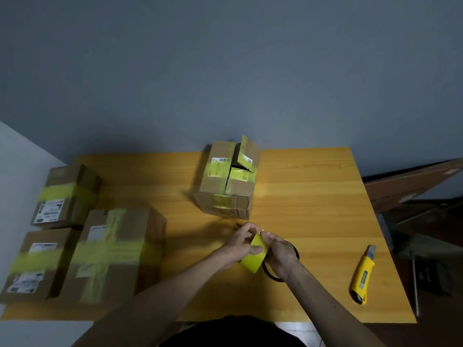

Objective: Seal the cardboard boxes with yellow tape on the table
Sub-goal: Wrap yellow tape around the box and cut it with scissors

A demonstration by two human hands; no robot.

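A roll of yellow tape (253,262) is held over the wooden table (313,209), a little in front of me. My left hand (241,242) grips the roll from the left, with its thumb across the yellow band. My right hand (280,254) holds the roll from the right, and its fingertips pinch at the tape's upper edge. Behind the hands stands a cardboard box (228,181) with its top flaps partly open and old yellow tape on them. Three taped boxes sit at the left: a large one (112,251), one at the near left (32,264) and one behind (67,194).
A yellow utility knife (363,274) lies near the table's right edge. Dark boards and clutter (413,186) lean beyond the table on the right. A grey wall rises behind the table.
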